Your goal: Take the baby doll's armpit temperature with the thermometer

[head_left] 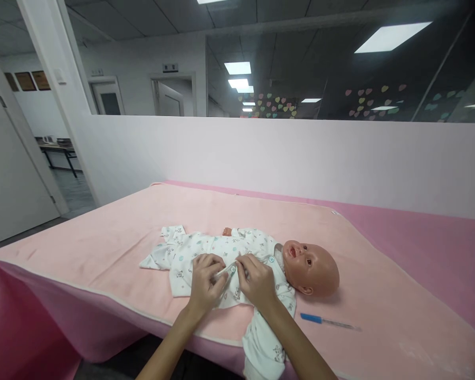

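Note:
A baby doll (312, 266) lies on its back, head to the right, in a white printed baby outfit (182, 274). Over the doll's middle, my left hand (206, 279) pinches a folded edge of the outfit. Close beside it on the right, my right hand (257, 279) grips the same edge between thumb and fingers. The held edge is raised a little between both hands. One sleeve (263, 343) hangs toward the front edge, under my right forearm. A small doll hand (227, 231) shows at the far side. The fingertips partly hide the fabric they hold.
A blue-capped pen-like stick (328, 322) lies right of the doll. A pale pink blanket (114, 232) covers the table, with darker pink cloth (427, 243) beneath. Behind stands a white half wall (285, 158) with glass above. A door (16, 158) is at left.

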`<state>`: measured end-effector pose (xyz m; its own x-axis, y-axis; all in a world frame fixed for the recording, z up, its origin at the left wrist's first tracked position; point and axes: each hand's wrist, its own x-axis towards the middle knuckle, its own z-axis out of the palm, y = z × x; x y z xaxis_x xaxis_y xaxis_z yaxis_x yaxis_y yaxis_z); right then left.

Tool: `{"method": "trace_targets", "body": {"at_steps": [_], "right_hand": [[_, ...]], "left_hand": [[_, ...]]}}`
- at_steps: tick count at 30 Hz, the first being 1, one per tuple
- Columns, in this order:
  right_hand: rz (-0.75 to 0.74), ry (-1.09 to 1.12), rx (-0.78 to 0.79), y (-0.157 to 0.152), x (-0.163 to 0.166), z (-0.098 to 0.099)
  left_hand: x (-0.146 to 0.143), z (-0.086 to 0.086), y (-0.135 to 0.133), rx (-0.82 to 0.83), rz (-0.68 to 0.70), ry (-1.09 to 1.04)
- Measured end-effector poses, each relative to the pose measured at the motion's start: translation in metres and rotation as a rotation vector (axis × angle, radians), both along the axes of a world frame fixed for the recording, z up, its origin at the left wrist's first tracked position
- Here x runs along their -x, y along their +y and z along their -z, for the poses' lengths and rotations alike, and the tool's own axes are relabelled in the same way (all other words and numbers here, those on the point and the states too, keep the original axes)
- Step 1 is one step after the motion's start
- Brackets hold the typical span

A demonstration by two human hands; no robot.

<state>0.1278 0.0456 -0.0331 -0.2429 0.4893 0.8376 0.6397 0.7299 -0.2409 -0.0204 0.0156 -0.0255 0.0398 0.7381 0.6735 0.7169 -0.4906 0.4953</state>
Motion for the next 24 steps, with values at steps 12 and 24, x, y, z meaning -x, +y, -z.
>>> {"method": "trace_targets", "body": {"at_steps": [12, 24], "right_hand": [[0.011, 0.007, -0.043, 0.002, -0.001, -0.001], [0.22, 0.193, 0.107, -0.097, -0.033, -0.009]], "left_hand": [[-0.011, -0.003, -0.002, -0.116, -0.157, 0.133], [0.015, 0.009, -0.047, -0.266, -0.386, -0.162]]}}
